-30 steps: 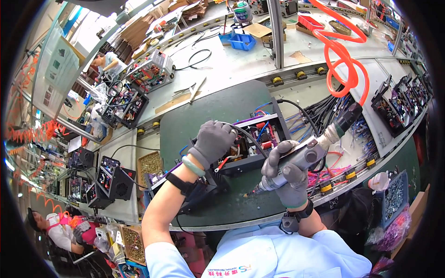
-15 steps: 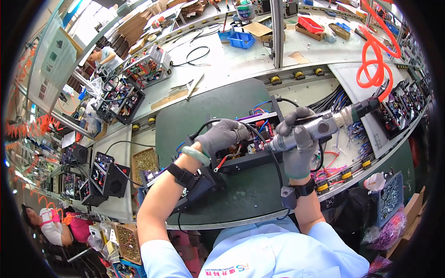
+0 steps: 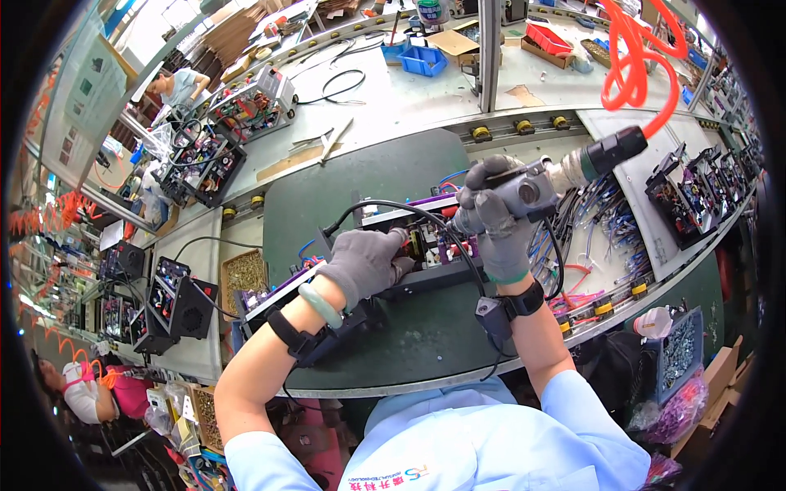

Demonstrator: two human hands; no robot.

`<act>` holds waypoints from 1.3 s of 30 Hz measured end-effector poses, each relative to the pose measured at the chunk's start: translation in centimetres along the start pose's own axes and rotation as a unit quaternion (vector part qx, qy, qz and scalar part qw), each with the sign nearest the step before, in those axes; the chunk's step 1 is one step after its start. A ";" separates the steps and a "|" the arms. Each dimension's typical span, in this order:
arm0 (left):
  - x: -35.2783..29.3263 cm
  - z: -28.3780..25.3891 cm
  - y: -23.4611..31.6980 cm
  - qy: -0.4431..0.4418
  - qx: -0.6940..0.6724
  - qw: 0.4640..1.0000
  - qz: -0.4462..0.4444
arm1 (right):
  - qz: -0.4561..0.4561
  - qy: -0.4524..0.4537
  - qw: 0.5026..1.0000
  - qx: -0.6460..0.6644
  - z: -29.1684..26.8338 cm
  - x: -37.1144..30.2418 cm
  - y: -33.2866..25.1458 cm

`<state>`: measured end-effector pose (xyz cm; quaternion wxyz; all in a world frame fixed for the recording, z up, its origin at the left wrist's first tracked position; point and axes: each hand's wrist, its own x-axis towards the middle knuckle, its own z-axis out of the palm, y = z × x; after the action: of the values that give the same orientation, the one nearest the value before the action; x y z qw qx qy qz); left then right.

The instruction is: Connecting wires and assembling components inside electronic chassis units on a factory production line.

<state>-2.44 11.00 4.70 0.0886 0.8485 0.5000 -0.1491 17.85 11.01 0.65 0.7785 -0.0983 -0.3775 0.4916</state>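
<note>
Clasping the driver (image 3: 528, 194), our right hand (image 3: 501, 233) could snag the black cable (image 3: 393, 203) arching beside it; our left hand (image 3: 366, 262), hold unclear, reaches into the chassis (image 3: 434, 280), back from the tabletop's (image 3: 409, 348) front edge.

**Crowded on Every Side**

On the far bench (image 3: 401, 105), a blue bin (image 3: 423, 62) stands near an open cardboard box (image 3: 453, 41), with a red tray (image 3: 547, 37) farther right, past a metal post (image 3: 490, 57). A black cable (image 3: 344, 71) lies looped left of the bin. At upper left a co-worker (image 3: 182, 86) is near an open machine (image 3: 258, 98); at lower left is a second person (image 3: 86, 397) in white and pink. At lower right, a white cup (image 3: 654, 322) sits against a blue tub (image 3: 699, 344) of small metal parts.
</note>
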 end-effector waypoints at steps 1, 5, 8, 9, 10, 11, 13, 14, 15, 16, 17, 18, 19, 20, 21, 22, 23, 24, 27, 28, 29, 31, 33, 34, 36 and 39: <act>0.1 0.2 0.2 0.003 -0.003 1.000 -0.013 | 0.012 0.000 1.000 0.000 0.0 0.2 0.2; 2.0 -0.6 1.4 -0.037 0.019 0.998 -0.045 | 0.023 -0.013 1.000 -0.002 0.1 0.7 1.0; 3.6 -1.7 2.5 -0.063 0.006 0.996 -0.070 | 0.043 0.004 0.999 -0.026 0.1 1.0 1.7; 4.0 -1.9 2.7 -0.065 -0.006 0.995 -0.081 | 0.044 -0.006 0.998 -0.033 0.1 1.1 1.8; 4.3 -1.8 3.1 -0.061 0.000 0.996 -0.071 | 0.044 -0.017 0.998 -0.039 0.1 1.3 2.0; 4.5 -1.4 3.5 -0.064 0.020 0.994 -0.089 | 0.042 -0.027 0.998 -0.045 0.1 1.5 2.1; 4.8 -0.8 3.0 -0.031 -0.005 0.996 -0.088 | 0.030 -0.031 0.996 -0.072 0.1 1.8 2.4; 4.8 -0.3 2.6 0.003 0.000 0.997 -0.072 | 0.031 -0.029 0.996 -0.078 0.0 1.9 2.5; 4.8 0.2 2.2 0.041 0.007 0.998 -0.056 | 0.024 -0.030 0.996 -0.082 -0.1 1.9 2.6; 4.7 0.9 1.9 0.081 0.015 0.996 -0.040 | 0.026 -0.028 0.995 -0.088 -0.1 2.0 2.8; 4.5 1.5 1.6 0.090 0.014 0.995 -0.033 | 0.019 -0.029 0.995 -0.092 -0.2 2.0 3.0; 4.2 2.1 1.3 0.102 0.014 0.994 -0.026 | 0.011 -0.031 0.995 -0.096 -0.3 2.1 3.2; 4.1 2.5 1.1 0.101 0.018 0.994 -0.025 | 0.018 -0.024 0.995 -0.095 -0.3 2.1 3.4; 4.1 2.9 1.0 0.091 0.001 0.995 -0.033 | 0.025 -0.018 0.995 -0.095 -0.3 2.1 3.7; 4.1 3.2 0.9 0.100 0.010 0.995 -0.028 | 0.034 -0.012 0.995 -0.096 -0.4 2.0 4.0; 4.1 3.3 0.8 0.095 0.018 0.995 -0.026 | 0.030 -0.027 0.996 -0.080 -0.4 2.1 4.3; 4.2 3.4 0.8 0.097 0.027 0.995 -0.024 | 0.026 -0.018 0.996 -0.085 -0.4 2.1 4.5; 4.2 3.5 0.8 0.092 0.028 0.995 -0.023 | 0.017 -0.011 0.996 -0.087 -0.4 2.1 4.8; 4.3 3.4 0.8 0.094 0.032 0.995 -0.020 | 0.015 0.002 0.997 -0.077 -0.4 2.0 5.1; 4.3 3.3 0.9 0.091 0.031 0.995 -0.023 | 0.023 0.003 0.997 -0.078 -0.4 1.9 5.0; 4.3 3.3 0.9 0.080 0.030 0.996 -0.027 | 0.023 -0.001 0.997 -0.078 -0.4 1.9 5.0; 4.1 3.1 1.1 0.081 0.032 0.996 -0.031 | 0.034 -0.014 0.995 -0.093 -0.3 1.7 4.8; 4.0 3.0 1.3 0.073 0.030 0.996 -0.039 | 0.033 -0.009 0.995 -0.095 -0.2 1.5 4.9; 3.9 2.9 1.4 0.066 0.028 0.997 -0.042 | 0.033 -0.005 0.995 -0.095 -0.1 1.5 5.0; 3.9 2.8 1.6 0.062 0.030 0.996 -0.050 | 0.023 0.001 0.995 -0.102 0.2 1.4 5.3; 4.0 2.9 1.8 0.070 0.037 0.995 -0.065 | -0.015 -0.010 0.991 -0.135 0.7 1.5 5.9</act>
<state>0.46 12.53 0.58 0.0123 0.8250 0.5536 -0.1128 13.67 15.08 -1.19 0.7617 -0.1921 -0.4492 0.4255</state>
